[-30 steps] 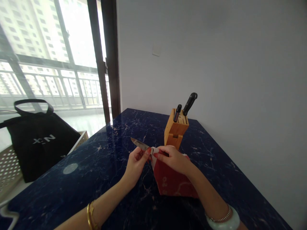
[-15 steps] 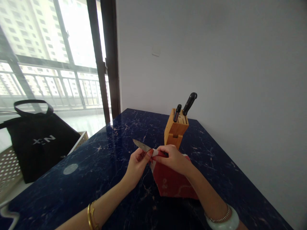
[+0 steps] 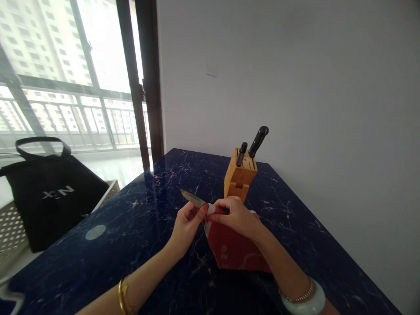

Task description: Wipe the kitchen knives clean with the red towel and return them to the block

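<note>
A small knife [image 3: 194, 199] is held between my two hands above the table, its blade pointing up and to the left. My left hand [image 3: 187, 225] is closed on it where the blade meets the white front part of the handle. My right hand [image 3: 238, 216] grips the back of the handle, thumb and fingers pinched around a red stretch; whether that red is handle or cloth I cannot tell. Below my right hand a red cloth [image 3: 232, 247] with pale markings and a whitish edge lies on the table, partly covered by my forearm.
Behind my hands stands a wooden knife block [image 3: 241, 173] with a black-handled knife [image 3: 258, 141] and another black-and-metal handle [image 3: 242, 154] in it. A black bag [image 3: 55, 192] rests in a perforated basket [image 3: 13, 227] left of the dark blue marbled table [image 3: 141, 232].
The hands and the knife stay nearly as they were. The whole view has shifted very slightly.
</note>
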The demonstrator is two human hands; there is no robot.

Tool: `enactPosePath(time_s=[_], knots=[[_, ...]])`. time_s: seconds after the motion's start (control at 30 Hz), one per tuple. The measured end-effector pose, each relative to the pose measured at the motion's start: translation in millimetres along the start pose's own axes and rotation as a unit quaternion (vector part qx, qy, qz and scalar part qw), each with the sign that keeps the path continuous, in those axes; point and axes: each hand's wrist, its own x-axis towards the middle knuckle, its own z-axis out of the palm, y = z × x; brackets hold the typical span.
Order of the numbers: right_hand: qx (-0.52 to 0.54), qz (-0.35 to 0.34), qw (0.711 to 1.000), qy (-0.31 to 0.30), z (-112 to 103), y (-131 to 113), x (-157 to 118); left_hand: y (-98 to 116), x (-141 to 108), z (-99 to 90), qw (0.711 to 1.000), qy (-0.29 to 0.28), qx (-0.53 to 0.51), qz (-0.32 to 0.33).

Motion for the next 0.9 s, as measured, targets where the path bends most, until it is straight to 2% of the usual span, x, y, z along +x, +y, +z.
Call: enactPosePath(time_s=[0.13,0.3,0.57,0.67,0.77,0.9], knots=[[0.03,0.021,0.999,-0.026,-9,6,-1,-1,3,-2.0,1.0,-0.005,0.002,-0.003],[0.093,0.063,0.992,-0.062,-16,16,-4,-4,9,-9.4,0.999,0.032,-0.013,0.014],[0.021,0.001,1.0,-0.018,1,-2,-1,-9,5,-6.5,0.999,0.018,-0.026,0.006],[0.011,0.012,0.999,-0.028,-6,2,-2,-8,7,-8.3,0.999,0.02,-0.021,0.016],[0.039,0.037,0.996,-0.069,-12,10,-3,-8,9,-10.8,0.999,0.033,-0.022,0.021],[0.06,0.034,0.997,-0.045,-5,11,-2,-11,7,-8.7,0.999,0.035,-0.032,0.015]])
